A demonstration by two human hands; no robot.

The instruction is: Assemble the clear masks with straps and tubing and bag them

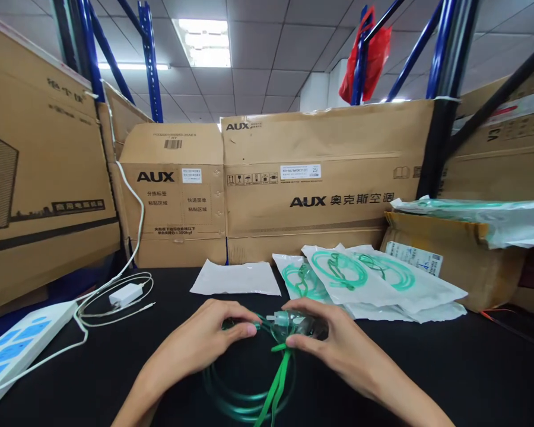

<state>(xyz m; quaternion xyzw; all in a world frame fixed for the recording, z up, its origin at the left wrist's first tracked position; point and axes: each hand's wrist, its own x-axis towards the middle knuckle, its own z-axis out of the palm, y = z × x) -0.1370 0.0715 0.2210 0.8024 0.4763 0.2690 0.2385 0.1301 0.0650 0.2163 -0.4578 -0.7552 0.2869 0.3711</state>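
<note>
My right hand [327,332] is closed around a clear green-tinted plastic mask [296,323] with a pale connector at its left end. Thumb and fingers of my left hand [220,329] pinch a small green fitting on the end of the tubing, just left of that connector; a small gap seems to lie between them. Coiled green tubing [235,403] hangs below both hands over the black table. A bright green strap [276,388] trails down from the mask toward the lower edge of the view.
A flat white pouch [235,279] lies beyond my hands. Packaged green tubing [338,276] is stacked at the right, beside an open cardboard box [476,261] topped with more packages. At left are a power strip [26,338] and a white adapter [126,295] with cables. Cardboard panels stand behind.
</note>
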